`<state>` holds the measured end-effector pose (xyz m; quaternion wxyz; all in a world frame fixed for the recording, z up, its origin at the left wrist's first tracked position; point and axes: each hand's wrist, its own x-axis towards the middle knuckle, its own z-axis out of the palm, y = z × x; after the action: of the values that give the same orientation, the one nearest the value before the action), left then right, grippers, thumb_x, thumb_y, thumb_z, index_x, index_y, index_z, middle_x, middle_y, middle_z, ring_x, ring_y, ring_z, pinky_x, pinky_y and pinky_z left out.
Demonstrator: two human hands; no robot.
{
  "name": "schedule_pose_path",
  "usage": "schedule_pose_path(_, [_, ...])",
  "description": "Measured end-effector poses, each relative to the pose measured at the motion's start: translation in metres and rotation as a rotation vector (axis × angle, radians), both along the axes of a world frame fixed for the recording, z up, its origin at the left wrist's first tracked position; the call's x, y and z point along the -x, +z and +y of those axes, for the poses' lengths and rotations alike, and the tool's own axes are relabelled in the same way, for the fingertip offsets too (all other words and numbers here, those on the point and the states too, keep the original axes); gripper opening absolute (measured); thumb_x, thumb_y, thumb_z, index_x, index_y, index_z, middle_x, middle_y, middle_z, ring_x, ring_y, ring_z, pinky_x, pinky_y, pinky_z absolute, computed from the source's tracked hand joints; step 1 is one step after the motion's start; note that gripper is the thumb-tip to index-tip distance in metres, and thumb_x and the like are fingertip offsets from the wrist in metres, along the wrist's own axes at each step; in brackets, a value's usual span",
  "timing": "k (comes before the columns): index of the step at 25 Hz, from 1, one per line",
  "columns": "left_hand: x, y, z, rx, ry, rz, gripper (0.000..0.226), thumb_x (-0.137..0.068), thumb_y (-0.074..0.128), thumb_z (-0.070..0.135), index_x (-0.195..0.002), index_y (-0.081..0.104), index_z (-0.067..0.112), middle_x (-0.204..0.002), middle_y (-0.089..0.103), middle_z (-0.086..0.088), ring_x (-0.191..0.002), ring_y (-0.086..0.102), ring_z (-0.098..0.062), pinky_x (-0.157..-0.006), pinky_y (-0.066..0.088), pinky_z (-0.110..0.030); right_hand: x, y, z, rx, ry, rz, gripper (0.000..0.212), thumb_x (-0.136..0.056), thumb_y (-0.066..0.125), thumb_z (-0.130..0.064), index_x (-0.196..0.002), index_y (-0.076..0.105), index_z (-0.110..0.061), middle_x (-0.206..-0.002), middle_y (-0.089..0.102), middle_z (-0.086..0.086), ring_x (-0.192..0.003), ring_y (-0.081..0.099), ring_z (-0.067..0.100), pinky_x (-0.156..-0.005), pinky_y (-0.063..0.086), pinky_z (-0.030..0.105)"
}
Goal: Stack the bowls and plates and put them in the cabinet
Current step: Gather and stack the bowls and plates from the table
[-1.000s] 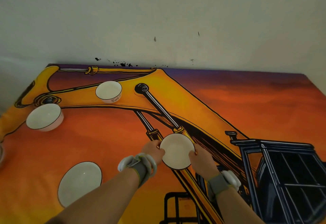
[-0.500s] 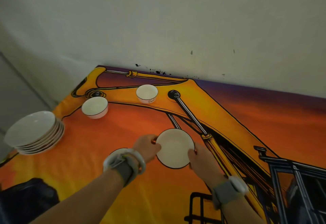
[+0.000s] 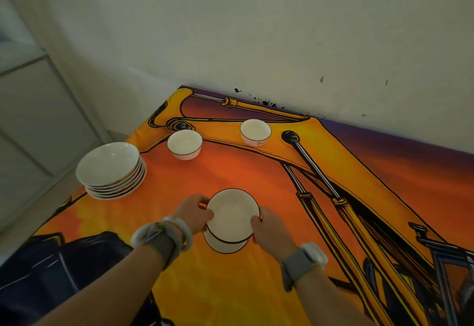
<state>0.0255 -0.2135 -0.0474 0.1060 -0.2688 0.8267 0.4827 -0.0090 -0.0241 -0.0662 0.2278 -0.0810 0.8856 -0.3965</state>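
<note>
A stack of plates (image 3: 110, 171) stood at the left edge of the printed tablecloth (image 3: 230, 295). Behind it sat a left bowl (image 3: 184, 143) and a right bowl (image 3: 255, 132), apart from each other. Nearer the camera, the left hand (image 3: 195, 214) and the right hand (image 3: 272, 230) gripped opposite rims of a black-rimmed bowl (image 3: 232, 215). It was directly over a black-rimmed plate (image 3: 225, 246); contact between the two could not be determined.

Orange excavator-print tablecloth (image 3: 230, 171) spread flat; pale wall (image 3: 230, 30) behind, black specks (image 3: 266, 102) near its base.
</note>
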Motion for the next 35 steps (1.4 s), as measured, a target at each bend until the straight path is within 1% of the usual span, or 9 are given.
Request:
schedule_pose_path(4, [-0.002,-0.018,-0.005,-0.013,-0.024,-0.015,0.031,-0.084,0.054,0.003,-0.115,0.061,0.007,-0.086,0.063,-0.007,-0.062,0.060,-0.020,-0.046,0.050,-0.022,-0.003,-0.013,-0.008,-0.050,-0.017,-0.024,0.026,-0.096,0.037,-0.017,-0.106,0.057,-0.004,-0.090,0.063,0.021,-0.070,0.053,0.028,-0.060,0.044,0.040])
schedule_pose_path(8, [-0.002,-0.030,-0.007,-0.027,-0.025,-0.053,0.028,-0.085,0.054,0.003,-0.112,0.061,0.006,-0.084,0.062,-0.006,-0.070,0.061,-0.025,-0.054,0.054,-0.028,-0.005,-0.023,-0.012,-0.072,-0.029,-0.043,0.029,-0.096,0.036,-0.016,-0.112,0.057,-0.006,-0.087,0.063,0.019,-0.066,0.052,0.027,-0.057,0.041,0.037])
schedule_pose_path(17, [0.005,-0.042,-0.013,-0.021,-0.051,-0.077,0.027,-0.086,0.054,0.005,-0.112,0.056,0.009,-0.079,0.057,0.001,-0.060,0.056,-0.019,-0.068,0.058,-0.041,-0.006,-0.023,-0.017,-0.071,-0.015,-0.093,0.031,-0.097,0.034,-0.014,-0.120,0.053,-0.011,-0.076,0.053,0.002,-0.061,0.047,0.022,-0.052,0.037,0.030])
schedule_pose_path(20, [0.005,-0.041,-0.018,-0.067,-0.098,-0.122,0.029,-0.086,0.057,0.012,-0.115,0.053,0.011,-0.080,0.057,0.000,-0.061,0.055,-0.019,-0.066,0.058,-0.039,-0.005,-0.013,-0.014,-0.089,0.017,-0.153,0.034,-0.098,0.034,-0.016,-0.128,0.049,-0.013,-0.071,0.053,0.002,-0.052,0.045,0.015,-0.043,0.035,0.024])
schedule_pose_path(22, [0.012,-0.037,-0.027,-0.163,-0.095,-0.169,0.035,-0.087,0.062,0.028,-0.117,0.050,0.014,-0.081,0.058,-0.004,-0.061,0.053,-0.019,-0.058,0.053,-0.033,0.002,-0.003,-0.011,-0.136,0.047,-0.176,0.041,-0.099,0.039,-0.031,-0.136,0.044,-0.013,-0.070,0.053,0.000,-0.048,0.044,0.008,-0.040,0.033,0.018])
schedule_pose_path(25, [0.045,-0.027,-0.047,-0.360,0.137,-0.136,0.031,-0.091,0.057,0.035,-0.108,0.051,0.010,-0.077,0.053,-0.005,-0.056,0.048,-0.018,-0.051,0.046,-0.028,0.036,0.005,-0.014,-0.160,-0.018,-0.080,0.064,-0.095,0.042,-0.051,-0.143,0.038,-0.010,-0.089,0.049,-0.006,-0.065,0.045,0.004,-0.060,0.036,0.016])
schedule_pose_path(30, [0.123,-0.027,-0.085,-0.594,0.577,-0.070,0.024,-0.095,0.049,0.021,-0.077,0.049,0.005,-0.067,0.047,-0.009,-0.051,0.047,-0.022,-0.046,0.040,-0.025,0.090,0.021,-0.041,-0.252,0.102,0.036,0.053,-0.097,0.039,-0.044,-0.140,0.046,-0.013,-0.126,0.062,0.008,-0.104,0.060,0.023,-0.092,0.045,0.033])
schedule_pose_path(32, [0.150,-0.038,-0.098,-0.576,0.667,-0.030,0.025,-0.094,0.047,0.025,-0.088,0.052,0.001,-0.064,0.051,-0.010,-0.053,0.052,-0.024,-0.047,0.045,-0.024,0.109,0.023,-0.054,-0.304,0.169,0.052,0.049,-0.098,0.038,-0.041,-0.140,0.045,-0.015,-0.139,0.054,0.006,-0.122,0.055,0.022,-0.103,0.041,0.032])
schedule_pose_path(35, [0.174,-0.056,-0.113,-0.497,0.732,-0.041,0.029,-0.093,0.046,0.027,-0.109,0.050,0.002,-0.075,0.062,-0.017,-0.055,0.056,-0.028,-0.059,0.055,-0.033,0.132,0.018,-0.069,-0.303,0.209,0.055,0.047,-0.099,0.037,-0.038,-0.139,0.046,-0.015,-0.144,0.050,0.003,-0.127,0.051,0.019,-0.106,0.038,0.029])
